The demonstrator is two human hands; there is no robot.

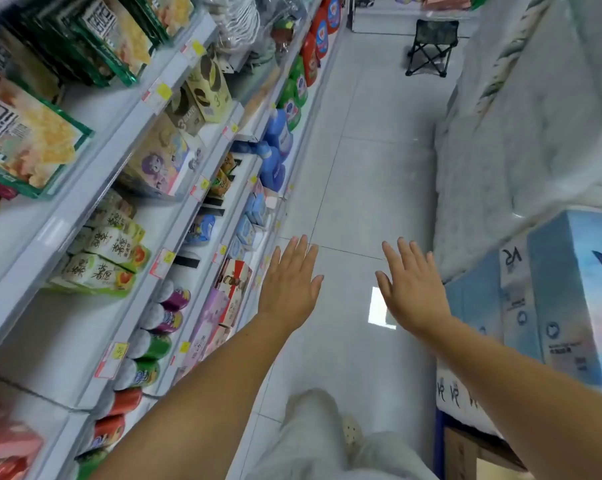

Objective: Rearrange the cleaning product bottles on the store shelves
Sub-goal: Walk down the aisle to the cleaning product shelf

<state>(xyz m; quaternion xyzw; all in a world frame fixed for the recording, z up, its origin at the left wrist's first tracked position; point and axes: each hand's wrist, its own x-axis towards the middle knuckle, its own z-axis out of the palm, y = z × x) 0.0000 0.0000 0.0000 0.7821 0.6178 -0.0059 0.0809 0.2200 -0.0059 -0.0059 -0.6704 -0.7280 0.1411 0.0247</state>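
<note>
Blue cleaning product bottles [275, 150] stand on a low shelf on the left, further down the aisle. Beyond them are green bottles [294, 95] and red ones [313, 53] in a row. My left hand [289, 285] is stretched out flat over the aisle floor, fingers apart, holding nothing, well short of the bottles. My right hand [410, 289] is held out beside it, also flat and empty. Neither hand touches a shelf.
White shelves [126, 140] on the left carry snack bags, boxes and cans. Wrapped tissue packs [521, 133] and blue cartons [566, 289] are stacked on the right. A folding stool [431, 46] stands far down the tiled aisle. My legs show below.
</note>
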